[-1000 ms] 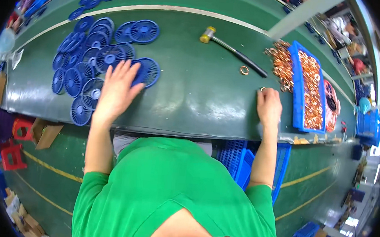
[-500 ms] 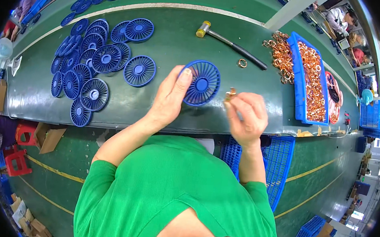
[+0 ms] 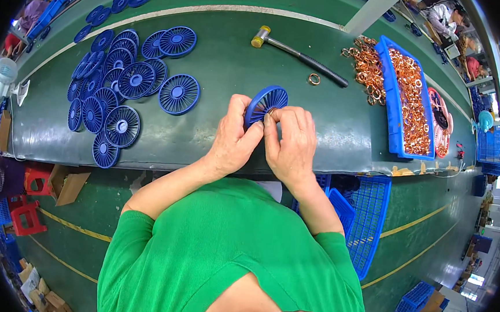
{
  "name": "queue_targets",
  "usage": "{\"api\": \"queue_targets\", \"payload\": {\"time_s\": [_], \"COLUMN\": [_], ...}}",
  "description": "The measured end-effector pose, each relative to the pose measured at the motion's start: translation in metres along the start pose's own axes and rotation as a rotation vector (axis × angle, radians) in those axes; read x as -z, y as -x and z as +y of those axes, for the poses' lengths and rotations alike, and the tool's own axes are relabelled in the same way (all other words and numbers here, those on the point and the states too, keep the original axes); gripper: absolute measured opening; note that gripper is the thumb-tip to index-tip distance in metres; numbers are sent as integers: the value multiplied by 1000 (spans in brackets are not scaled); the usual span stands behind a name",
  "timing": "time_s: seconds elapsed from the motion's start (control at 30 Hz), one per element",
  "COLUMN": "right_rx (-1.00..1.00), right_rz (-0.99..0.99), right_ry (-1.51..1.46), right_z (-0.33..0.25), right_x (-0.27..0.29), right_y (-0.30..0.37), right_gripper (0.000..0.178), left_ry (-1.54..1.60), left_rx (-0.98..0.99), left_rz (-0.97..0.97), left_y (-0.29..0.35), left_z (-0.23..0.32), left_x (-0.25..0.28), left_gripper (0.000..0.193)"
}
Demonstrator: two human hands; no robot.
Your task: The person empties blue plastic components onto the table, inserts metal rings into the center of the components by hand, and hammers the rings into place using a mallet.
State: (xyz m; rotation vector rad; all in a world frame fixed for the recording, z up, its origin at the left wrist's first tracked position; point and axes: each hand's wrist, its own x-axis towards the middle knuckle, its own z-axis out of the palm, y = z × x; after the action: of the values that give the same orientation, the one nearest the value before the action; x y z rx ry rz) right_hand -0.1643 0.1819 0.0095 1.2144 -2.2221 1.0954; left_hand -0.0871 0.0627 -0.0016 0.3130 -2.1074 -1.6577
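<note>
My left hand [image 3: 235, 136] is closed on the rim of a round blue plastic fan grille [image 3: 263, 101], which it holds tilted above the bench. At the grille's middle, the fingers of my right hand [image 3: 291, 140] pinch a small copper ring [image 3: 270, 110] against it; the fingertips mostly hide the ring. Several more blue grilles [image 3: 179, 94] lie spread and overlapping to the left. Beyond my hands rests a hammer [image 3: 300, 56] with a yellow head and black grip. One loose copper ring [image 3: 314, 79] lies near its handle.
To the right, a blue tray [image 3: 396, 125] holds a heap of copper rings [image 3: 407, 103], with more rings [image 3: 367, 68] piled beside its left wall. A pink round tray [image 3: 440, 126] stands past it. Blue crates [image 3: 370, 222] sit below the bench edge. Co-workers are at the far sides.
My right hand has moved left, bringing the copper ring to the grille's middle. The grille has turned more edge-on in my left hand.
</note>
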Motion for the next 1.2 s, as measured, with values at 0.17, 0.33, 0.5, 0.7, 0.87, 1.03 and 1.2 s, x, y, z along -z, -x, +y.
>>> {"api": "queue_targets", "payload": {"time_s": [0.17, 0.33, 0.5, 0.7, 0.87, 1.03, 1.2], "right_rx": [43, 298, -128, -300, -311, -400, -195], "right_rz": [115, -51, -381, -213, -300, -181, -87], "right_ry": [181, 111, -821, 461, 355, -209, -313], "right_z": [-3, 13, 55, 117, 112, 76, 59], "right_x": [6, 32, 27, -7, 8, 29, 32], "right_y": [4, -4, -12, -39, -23, -11, -3], "right_gripper": [25, 28, 22, 20, 16, 19, 13], "left_ry": [252, 661, 91, -716, -737, -1167, -1290], "left_rx": [6, 219, -11, -592, -369, -84, -71], "left_rz": [-20, -260, -145, -219, -346, -52, -154], "left_y": [-2, -2, 1, -2, -9, -13, -33], "left_z": [-2, 15, 13, -27, -3, -24, -29], "left_x": [0, 16, 11, -10, 28, 103, 123], "left_gripper": [38, 46, 42, 41, 73, 78, 73]}}
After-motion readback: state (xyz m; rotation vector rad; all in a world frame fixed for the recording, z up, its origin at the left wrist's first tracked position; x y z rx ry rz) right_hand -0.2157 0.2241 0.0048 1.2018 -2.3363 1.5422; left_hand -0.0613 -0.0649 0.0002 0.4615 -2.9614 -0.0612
